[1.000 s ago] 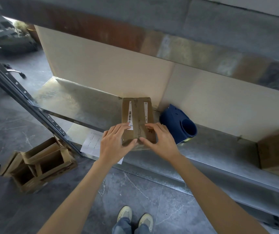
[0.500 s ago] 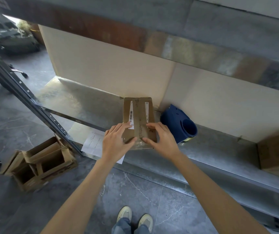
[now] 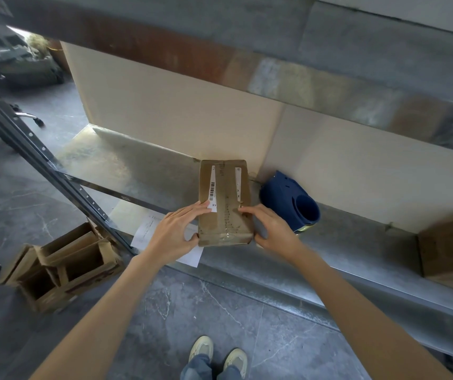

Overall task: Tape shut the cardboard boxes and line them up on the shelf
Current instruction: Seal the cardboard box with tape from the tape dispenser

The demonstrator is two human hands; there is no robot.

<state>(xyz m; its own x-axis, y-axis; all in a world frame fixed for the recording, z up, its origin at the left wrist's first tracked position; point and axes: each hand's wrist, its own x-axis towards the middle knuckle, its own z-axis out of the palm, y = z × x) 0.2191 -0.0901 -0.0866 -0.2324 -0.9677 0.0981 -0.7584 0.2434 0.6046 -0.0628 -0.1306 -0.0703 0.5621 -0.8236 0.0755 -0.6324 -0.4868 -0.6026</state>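
A closed brown cardboard box (image 3: pixel 224 193) with clear tape down its middle seam and white labels lies on the metal shelf (image 3: pixel 143 171), its far end near the beige back panel. My left hand (image 3: pixel 174 229) lies with straight fingers on the box's near left top, thumb against the near face. At the near right corner my right hand (image 3: pixel 270 229) lies the same way. A blue tape dispenser (image 3: pixel 292 204) sits on the shelf just right of the box. A second cardboard box (image 3: pixel 450 248), blurred, stands at the shelf's far right.
A white paper sheet (image 3: pixel 162 234) lies under my left hand at the shelf's front edge. Open empty cardboard boxes (image 3: pixel 63 267) sit on the grey floor at the lower left, beside the shelf's slanted dark upright (image 3: pixel 55 171). An upper shelf (image 3: pixel 247 58) overhangs.
Both hands slid apart from the taped middle seam to the box's near corners. The box itself has stayed in place.
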